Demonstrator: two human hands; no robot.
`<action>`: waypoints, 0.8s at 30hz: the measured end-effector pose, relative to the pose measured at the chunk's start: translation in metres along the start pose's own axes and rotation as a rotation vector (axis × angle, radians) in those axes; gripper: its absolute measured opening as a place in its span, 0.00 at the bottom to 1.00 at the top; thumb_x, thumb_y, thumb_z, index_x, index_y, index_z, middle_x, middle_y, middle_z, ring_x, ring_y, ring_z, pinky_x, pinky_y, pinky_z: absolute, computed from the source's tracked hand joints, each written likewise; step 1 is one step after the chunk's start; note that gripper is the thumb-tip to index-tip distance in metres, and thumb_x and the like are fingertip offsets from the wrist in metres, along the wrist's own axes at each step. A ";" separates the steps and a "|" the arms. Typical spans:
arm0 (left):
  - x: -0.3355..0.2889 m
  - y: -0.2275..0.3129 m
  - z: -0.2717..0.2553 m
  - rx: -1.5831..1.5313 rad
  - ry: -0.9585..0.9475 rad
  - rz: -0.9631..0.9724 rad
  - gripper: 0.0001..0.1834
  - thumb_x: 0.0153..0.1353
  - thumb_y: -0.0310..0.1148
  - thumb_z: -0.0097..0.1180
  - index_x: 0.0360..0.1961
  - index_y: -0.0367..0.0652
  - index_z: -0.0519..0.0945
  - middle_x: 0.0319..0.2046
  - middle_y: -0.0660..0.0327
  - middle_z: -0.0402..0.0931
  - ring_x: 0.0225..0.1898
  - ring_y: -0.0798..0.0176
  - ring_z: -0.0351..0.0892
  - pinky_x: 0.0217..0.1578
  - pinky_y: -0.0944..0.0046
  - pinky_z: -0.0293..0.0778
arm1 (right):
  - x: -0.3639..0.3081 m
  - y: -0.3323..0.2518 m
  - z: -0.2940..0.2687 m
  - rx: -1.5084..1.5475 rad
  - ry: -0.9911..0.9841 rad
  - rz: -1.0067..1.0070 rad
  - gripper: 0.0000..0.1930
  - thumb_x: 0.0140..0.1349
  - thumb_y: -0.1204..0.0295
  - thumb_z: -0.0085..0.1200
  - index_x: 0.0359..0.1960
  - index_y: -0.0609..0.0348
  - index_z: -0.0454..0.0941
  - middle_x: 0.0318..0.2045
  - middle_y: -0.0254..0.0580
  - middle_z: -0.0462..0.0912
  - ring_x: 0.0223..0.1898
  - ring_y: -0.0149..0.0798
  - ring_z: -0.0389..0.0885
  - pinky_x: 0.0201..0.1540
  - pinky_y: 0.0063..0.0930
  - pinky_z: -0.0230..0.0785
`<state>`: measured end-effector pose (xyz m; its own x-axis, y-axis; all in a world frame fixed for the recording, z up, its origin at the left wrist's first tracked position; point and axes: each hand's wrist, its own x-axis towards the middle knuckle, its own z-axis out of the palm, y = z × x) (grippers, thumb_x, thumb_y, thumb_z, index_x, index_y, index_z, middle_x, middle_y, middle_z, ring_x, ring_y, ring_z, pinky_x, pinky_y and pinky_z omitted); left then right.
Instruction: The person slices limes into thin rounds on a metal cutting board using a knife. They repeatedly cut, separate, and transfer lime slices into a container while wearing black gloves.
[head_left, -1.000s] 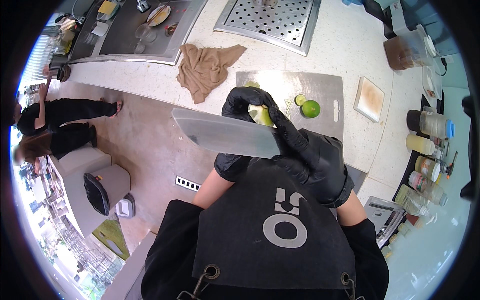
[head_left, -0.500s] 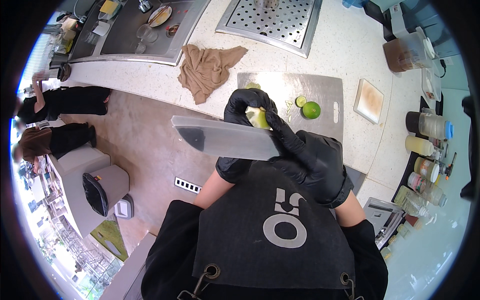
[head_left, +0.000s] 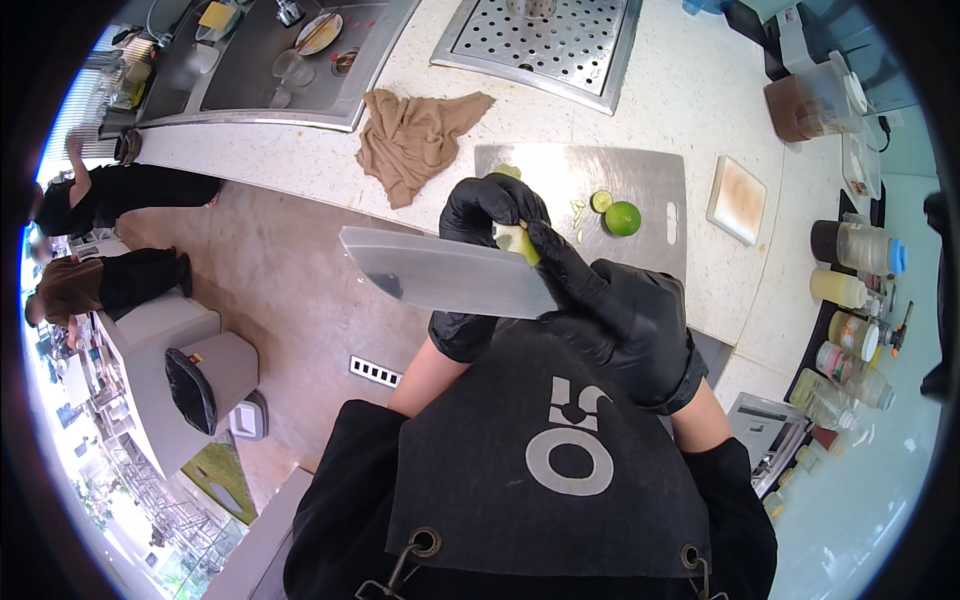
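Observation:
Both my hands wear black gloves. My left hand (head_left: 468,214) curls around a partly peeled lime (head_left: 519,243), pale flesh and green rind showing between the fingers. The handle of a broad-bladed knife (head_left: 440,275) is in my right hand (head_left: 632,325), and the blade points left across my body. My right thumb reaches up against the lime; the contact of edge and rind is mostly hidden. Beyond my hands lies a metal cutting board (head_left: 642,168) bearing a green lime (head_left: 623,219), a small cut lime piece (head_left: 601,201) and several pale peel slivers (head_left: 578,213).
A crumpled brown cloth (head_left: 415,145) lies left of the board, near a sink (head_left: 355,105) with dishes. A perforated drain tray (head_left: 615,80) is behind. At right sit a white block (head_left: 738,200) and several bottles (head_left: 868,250). Two people stand far left, past a bin (head_left: 225,375).
My left hand and the lime have shifted slightly left and down, turning a little. The knife blade has tilted slightly in my right hand. The items on the board stay put.

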<state>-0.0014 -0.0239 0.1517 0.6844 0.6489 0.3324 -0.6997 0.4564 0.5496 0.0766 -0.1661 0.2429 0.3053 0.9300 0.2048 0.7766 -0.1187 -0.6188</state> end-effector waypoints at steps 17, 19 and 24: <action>-0.006 0.008 0.005 0.087 0.085 -0.107 0.07 0.51 0.27 0.62 0.30 0.40 0.76 0.34 0.60 0.76 0.37 0.66 0.77 0.39 0.68 0.72 | 0.006 0.005 0.007 0.082 -0.005 0.019 0.27 0.51 0.67 0.61 0.54 0.63 0.76 0.19 0.44 0.73 0.20 0.45 0.74 0.25 0.38 0.65; -0.007 0.002 -0.006 0.101 0.067 -0.101 0.08 0.50 0.27 0.63 0.31 0.40 0.77 0.34 0.60 0.77 0.37 0.66 0.77 0.38 0.68 0.72 | 0.005 0.004 0.005 0.074 -0.006 0.023 0.28 0.52 0.67 0.60 0.56 0.61 0.75 0.19 0.44 0.74 0.20 0.45 0.73 0.25 0.38 0.64; -0.006 0.003 0.001 0.061 0.070 -0.141 0.07 0.52 0.25 0.62 0.32 0.41 0.77 0.35 0.61 0.77 0.37 0.68 0.77 0.39 0.68 0.72 | 0.014 0.003 0.004 0.102 -0.013 0.008 0.28 0.53 0.69 0.59 0.58 0.60 0.74 0.20 0.44 0.74 0.20 0.44 0.73 0.26 0.38 0.65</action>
<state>-0.0079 -0.0269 0.1518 0.7575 0.6228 0.1957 -0.5826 0.5097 0.6331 0.0810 -0.1523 0.2413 0.3036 0.9336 0.1903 0.7139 -0.0906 -0.6944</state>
